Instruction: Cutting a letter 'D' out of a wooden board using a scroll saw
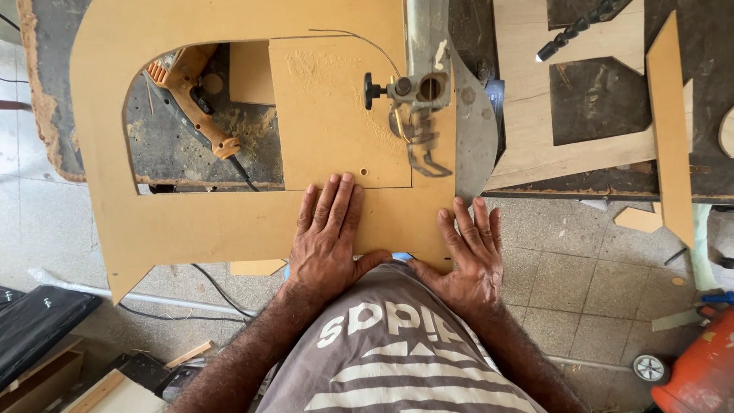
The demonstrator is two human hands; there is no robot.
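Hands pressed flat, palms down, on a large tan fibreboard panel (229, 222) at lower centre of the frame: left hand (325, 241) with fingers straight and close together, aimed up-frame, thumb swung out to the right; right hand (468, 256) with fingers slightly fanned, lying at the panel's lower right corner beside the near edge. Neither hand clamped on anything, just bearing down. Both forearms reaching up from the bottom of the frame, either side of a striped grey shirt. Panel lying across the dark worktop (46, 92), its near strip hanging out over the tiled floor (581, 268); one big curved window cut through it at upper left, one pencilled rectangle with a small drilled hole just above the left fingertips. Metal saw arm with blade guide (419, 115) standing over the panel at upper centre, just above the right hand. One orange power tool (187, 95) visible through the window. Open floor to the right of the hands; two pale board offcuts (669, 122) at upper right; one red machine (703, 367) at lower right.
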